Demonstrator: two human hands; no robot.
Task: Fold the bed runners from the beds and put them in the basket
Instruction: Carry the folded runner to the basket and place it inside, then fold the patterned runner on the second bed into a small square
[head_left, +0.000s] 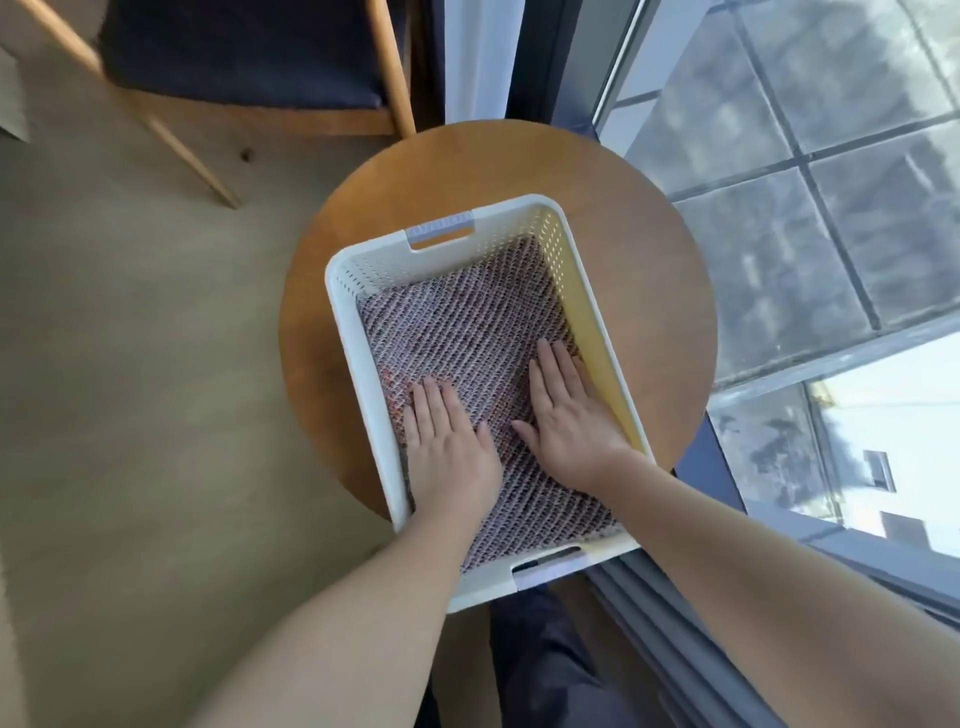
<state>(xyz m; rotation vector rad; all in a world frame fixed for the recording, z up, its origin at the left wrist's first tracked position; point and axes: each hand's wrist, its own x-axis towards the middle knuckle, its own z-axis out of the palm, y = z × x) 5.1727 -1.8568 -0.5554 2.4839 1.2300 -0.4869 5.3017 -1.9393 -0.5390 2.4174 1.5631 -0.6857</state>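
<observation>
A white perforated plastic basket (347, 322) with cut-out handles stands on a round wooden table (639, 249). Inside it lies a folded bed runner (467, 322), woven in grey, white and reddish diagonal stripes, filling most of the bottom. My left hand (449, 447) rests flat, palm down, on the near left part of the runner. Flat on the near right part lies my right hand (566, 415), close to the basket's right wall. Both hands have fingers together and extended, gripping nothing.
A wooden chair (249, 62) with a dark seat cushion stands beyond the table at the upper left. A large window (810, 171) with a grey frame runs along the right. Beige carpet (130, 364) covers the floor on the left.
</observation>
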